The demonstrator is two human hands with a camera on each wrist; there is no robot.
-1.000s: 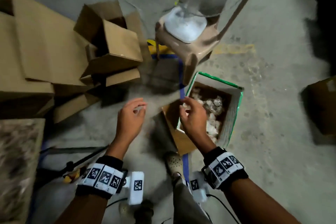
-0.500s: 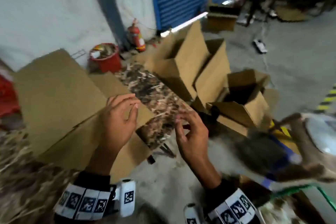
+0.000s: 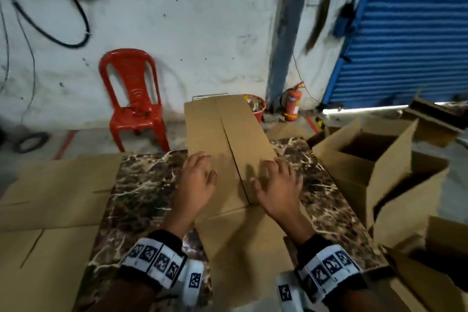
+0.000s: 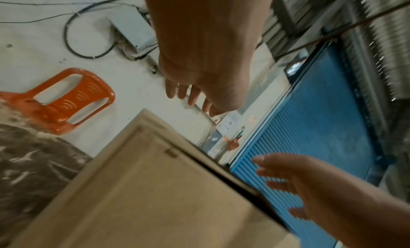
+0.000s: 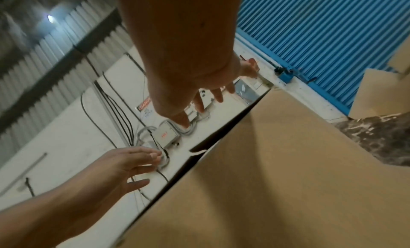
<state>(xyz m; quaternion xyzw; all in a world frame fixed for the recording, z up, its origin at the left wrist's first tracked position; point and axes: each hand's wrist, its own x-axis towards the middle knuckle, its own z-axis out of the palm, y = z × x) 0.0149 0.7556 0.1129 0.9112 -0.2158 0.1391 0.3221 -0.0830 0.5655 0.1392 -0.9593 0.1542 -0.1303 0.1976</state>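
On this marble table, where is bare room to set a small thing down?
Left of the flat carton, the marble table is bare up to the cardboard sheets over its left edge. A narrower bare strip lies right of the carton, before the open boxes. The middle is crowded: the carton, with the left hand and right hand over it.

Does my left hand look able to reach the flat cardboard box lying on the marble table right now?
Probably yes. The left hand is open directly over the flat cardboard box on the marble table, with nothing between them; the right hand is beside it, not in the way.
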